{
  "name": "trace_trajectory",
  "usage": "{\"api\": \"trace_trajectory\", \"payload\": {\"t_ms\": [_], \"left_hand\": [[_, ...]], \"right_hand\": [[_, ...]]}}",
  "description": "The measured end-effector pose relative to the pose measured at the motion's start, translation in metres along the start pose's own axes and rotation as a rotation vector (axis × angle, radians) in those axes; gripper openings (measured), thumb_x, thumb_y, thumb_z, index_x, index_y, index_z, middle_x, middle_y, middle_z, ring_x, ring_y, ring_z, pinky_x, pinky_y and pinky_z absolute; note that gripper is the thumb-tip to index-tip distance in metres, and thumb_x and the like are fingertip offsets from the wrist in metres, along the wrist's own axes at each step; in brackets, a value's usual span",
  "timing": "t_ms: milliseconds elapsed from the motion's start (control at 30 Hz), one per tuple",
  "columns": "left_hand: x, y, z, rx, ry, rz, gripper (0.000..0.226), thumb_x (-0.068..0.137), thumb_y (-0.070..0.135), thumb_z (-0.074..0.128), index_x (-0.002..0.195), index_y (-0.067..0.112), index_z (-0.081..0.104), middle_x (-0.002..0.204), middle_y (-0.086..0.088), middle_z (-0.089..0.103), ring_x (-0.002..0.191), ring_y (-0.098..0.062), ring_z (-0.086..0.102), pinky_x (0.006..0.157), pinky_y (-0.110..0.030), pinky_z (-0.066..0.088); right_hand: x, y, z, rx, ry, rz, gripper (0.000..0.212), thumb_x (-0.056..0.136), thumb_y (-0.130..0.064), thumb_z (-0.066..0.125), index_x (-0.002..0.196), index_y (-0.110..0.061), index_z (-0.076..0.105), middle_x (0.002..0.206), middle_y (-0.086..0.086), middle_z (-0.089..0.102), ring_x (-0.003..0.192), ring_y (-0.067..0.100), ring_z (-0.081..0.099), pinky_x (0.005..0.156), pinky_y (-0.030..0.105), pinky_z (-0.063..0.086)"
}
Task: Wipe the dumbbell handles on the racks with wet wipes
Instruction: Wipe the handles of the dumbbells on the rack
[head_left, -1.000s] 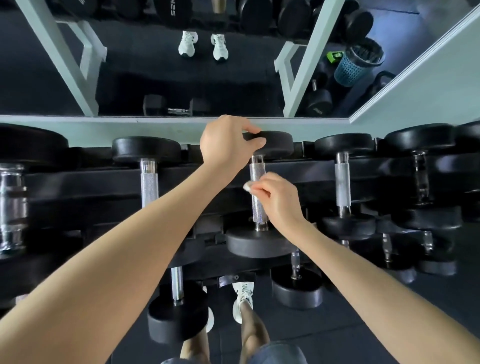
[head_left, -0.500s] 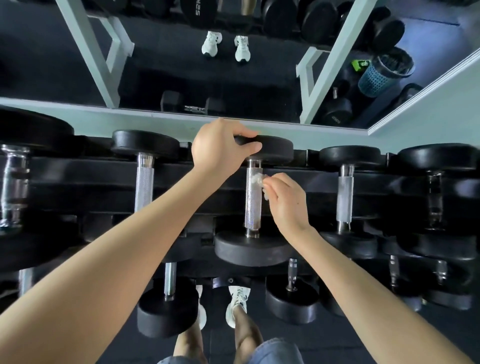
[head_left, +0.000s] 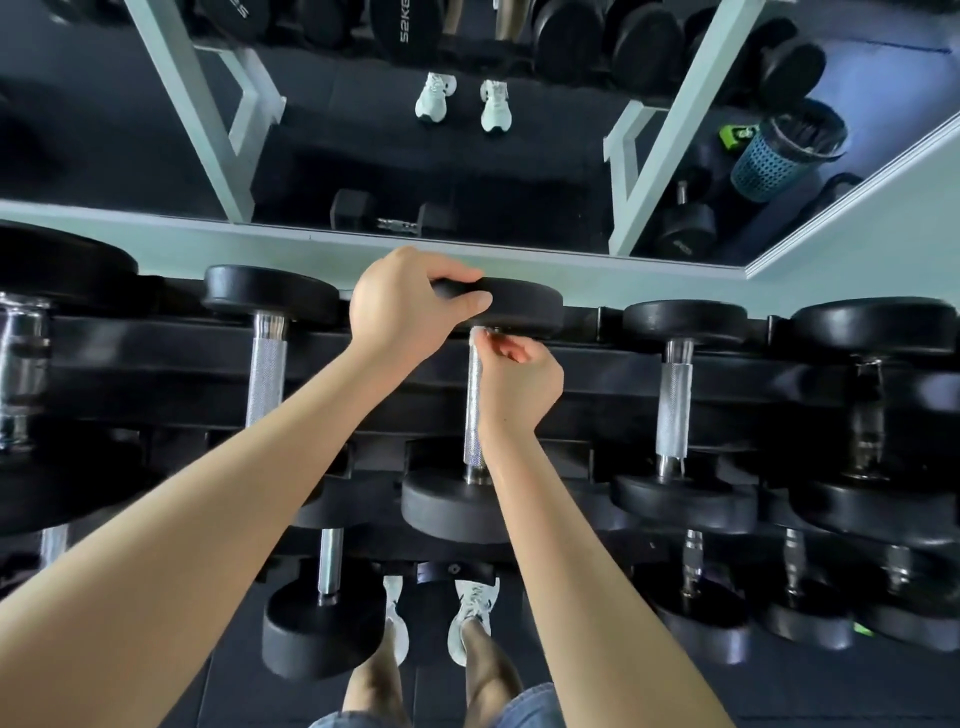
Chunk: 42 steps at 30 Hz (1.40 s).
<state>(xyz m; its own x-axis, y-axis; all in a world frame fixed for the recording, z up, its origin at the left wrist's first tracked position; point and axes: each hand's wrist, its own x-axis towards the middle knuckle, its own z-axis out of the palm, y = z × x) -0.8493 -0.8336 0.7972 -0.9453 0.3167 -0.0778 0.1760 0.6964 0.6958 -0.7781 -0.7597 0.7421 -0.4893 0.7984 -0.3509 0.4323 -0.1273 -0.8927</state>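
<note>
Reaching to the back edge of the rack (head_left: 130, 338), the left hand (head_left: 410, 306) gripped the dumbbell head (head_left: 524, 307) while the right hand (head_left: 519, 382) pinched a wet wipe (head_left: 475, 336) against its handle (head_left: 472, 410)

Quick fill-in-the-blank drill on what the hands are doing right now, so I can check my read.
1. The left hand grips the ____ head of the dumbbell, near or far from the person.
2. The right hand pinches a wet wipe against the handle, just below the head held by the ____ hand.
3. The perforated basket at upper right is ____.
Missing words: far; left; blue.
</note>
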Motion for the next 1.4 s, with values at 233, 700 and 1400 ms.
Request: {"api": "trace_trajectory", "payload": {"t_ms": [233,700,1400], "left_hand": [[-0.001,0.002,-0.001,-0.016,-0.005,-0.019,0.023,0.080,0.040,0.072,0.101,0.032,0.073,0.100,0.017,0.068,0.090,-0.004,0.060,0.072,-0.027,0.052],[0.001,-0.001,-0.001,-0.009,-0.018,0.025,0.025,0.081,0.039,0.070,0.105,0.030,0.072,0.103,0.015,0.069,0.093,-0.004,0.060,0.068,-0.022,0.046],[0.002,-0.007,0.002,0.000,-0.021,0.036,0.025,0.081,0.044,0.069,0.104,0.033,0.071,0.103,0.014,0.069,0.087,-0.008,0.062,0.063,-0.024,0.048]], "right_hand": [[0.008,0.008,-0.017,0.170,-0.055,0.155,0.011,0.075,-0.014,0.079,0.072,-0.017,0.069,0.076,-0.002,0.072,0.076,0.011,0.069,0.072,0.022,0.053],[0.015,-0.004,-0.030,-0.124,-0.220,0.049,0.024,0.074,-0.021,0.080,0.061,-0.010,0.065,0.060,0.001,0.062,0.059,0.010,0.055,0.062,0.018,0.045],[-0.019,0.021,-0.058,-0.603,-0.321,-0.222,0.030,0.077,-0.019,0.077,0.065,0.005,0.064,0.070,0.004,0.070,0.065,0.014,0.062,0.063,0.026,0.049]]}}
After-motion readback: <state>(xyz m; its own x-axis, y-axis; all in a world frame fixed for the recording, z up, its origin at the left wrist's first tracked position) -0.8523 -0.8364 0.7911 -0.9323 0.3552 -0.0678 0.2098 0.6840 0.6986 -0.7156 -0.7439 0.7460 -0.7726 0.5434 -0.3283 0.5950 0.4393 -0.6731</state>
